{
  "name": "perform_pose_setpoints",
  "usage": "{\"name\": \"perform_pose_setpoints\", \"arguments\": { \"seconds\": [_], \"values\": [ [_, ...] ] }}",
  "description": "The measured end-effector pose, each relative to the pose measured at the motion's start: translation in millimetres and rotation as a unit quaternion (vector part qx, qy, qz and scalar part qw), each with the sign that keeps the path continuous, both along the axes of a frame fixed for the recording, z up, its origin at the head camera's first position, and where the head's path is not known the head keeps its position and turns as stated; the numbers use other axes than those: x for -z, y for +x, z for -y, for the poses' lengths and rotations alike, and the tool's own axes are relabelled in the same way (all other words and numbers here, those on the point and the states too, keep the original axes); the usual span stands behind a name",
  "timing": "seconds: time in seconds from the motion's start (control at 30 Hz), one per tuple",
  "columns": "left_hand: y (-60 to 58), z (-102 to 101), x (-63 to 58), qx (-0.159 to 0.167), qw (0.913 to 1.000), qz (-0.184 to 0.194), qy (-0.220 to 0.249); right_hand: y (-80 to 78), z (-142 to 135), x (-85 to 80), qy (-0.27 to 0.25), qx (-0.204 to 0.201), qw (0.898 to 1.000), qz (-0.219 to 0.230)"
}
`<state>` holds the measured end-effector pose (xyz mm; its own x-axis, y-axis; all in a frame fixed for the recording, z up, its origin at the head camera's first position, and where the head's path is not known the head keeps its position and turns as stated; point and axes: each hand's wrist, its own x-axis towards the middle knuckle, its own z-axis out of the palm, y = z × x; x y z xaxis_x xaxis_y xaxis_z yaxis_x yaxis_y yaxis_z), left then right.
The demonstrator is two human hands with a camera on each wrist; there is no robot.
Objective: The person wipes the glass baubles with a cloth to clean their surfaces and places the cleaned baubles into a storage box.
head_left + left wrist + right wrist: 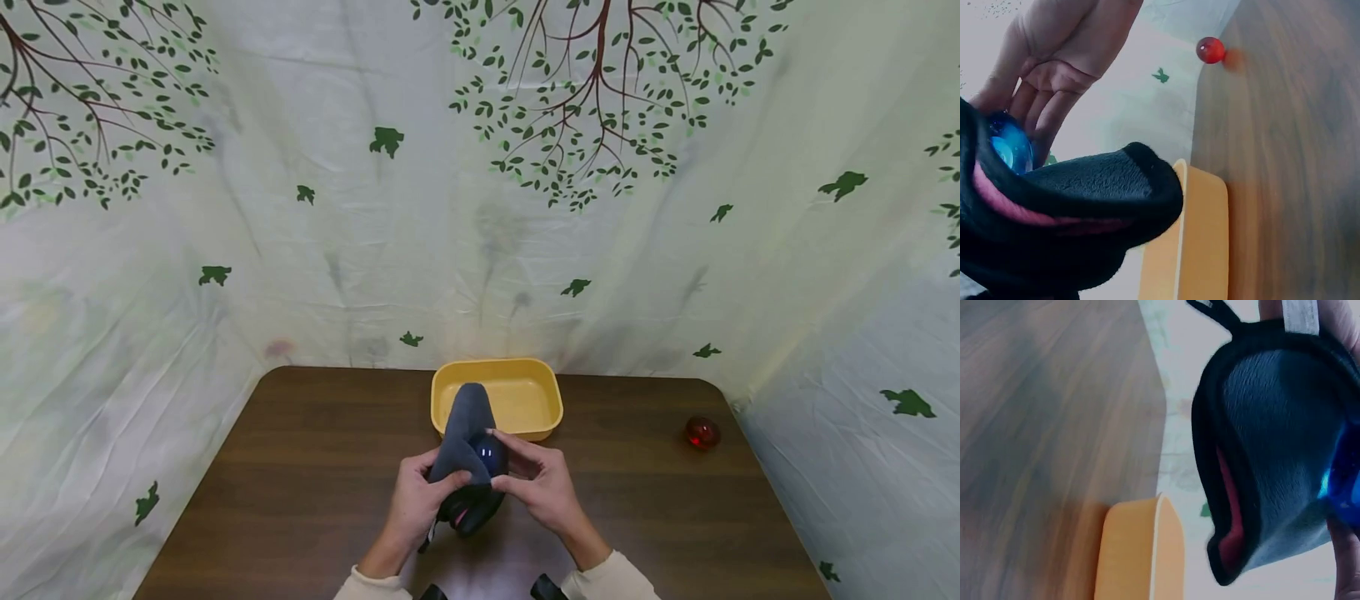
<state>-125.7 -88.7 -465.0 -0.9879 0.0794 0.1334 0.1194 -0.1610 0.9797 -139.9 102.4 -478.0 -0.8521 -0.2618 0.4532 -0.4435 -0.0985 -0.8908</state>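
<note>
My left hand (422, 492) grips a dark grey fabric piece (467, 417) with black edging, a pink inner side and a small loop; its exact kind I cannot tell. Folds of this fabric lie around a shiny dark blue ball (489, 455). Thumb and fingers of my right hand (546, 483) pinch the ball from its right side. In the left wrist view the blue ball (1011, 142) shows between the right hand (1066, 56) and the fabric (1091, 181). The right wrist view has the fabric (1279, 437) large, with the ball (1346, 478) cut off at the edge.
A yellow plastic tub (525, 404) stands at the table's back edge, just behind the fabric. Far to the right, a clear red ball (702, 433) lies on the brown wooden table (315, 467). Behind hangs a pale curtain (450, 208) with leaf prints.
</note>
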Motion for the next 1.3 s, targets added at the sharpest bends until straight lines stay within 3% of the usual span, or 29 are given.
{"name": "perform_pose_setpoints", "arguments": {
  "seconds": [0.23,0.37,0.47,0.6,0.77,0.9,1.1,1.3],
  "values": [
    [-0.4,2.0,3.3,0.001,0.9982,-0.047,-0.036,7.1,5.7,-9.0,-0.015,0.050,0.988,0.147],
    [-0.2,0.2,3.2,-0.004,0.9978,-0.052,-0.041,8.7,9.3,-11.6,-0.051,0.058,0.980,0.186],
    [0.1,-1.9,2.7,-0.021,0.9980,-0.043,-0.040,8.8,10.4,-10.2,-0.066,0.051,0.982,0.166],
    [1.5,-4.9,2.4,-0.046,0.9983,-0.026,-0.023,7.6,10.5,-5.9,-0.079,0.039,0.991,0.100],
    [3.5,-8.1,3.4,-0.047,0.9985,0.008,0.026,3.5,9.2,-1.4,-0.098,0.006,0.995,0.007],
    [4.2,-9.6,2.8,-0.051,0.9981,0.020,0.028,0.9,6.1,0.5,-0.101,-0.028,0.994,-0.045],
    [4.9,-11.2,3.3,-0.045,0.9973,0.033,0.047,0.7,2.2,1.2,-0.088,-0.016,0.996,-0.007],
    [4.3,-10.8,7.7,-0.048,0.9982,-0.035,-0.002,5.1,5.2,-3.2,-0.085,0.057,0.991,0.089]
  ]
}}
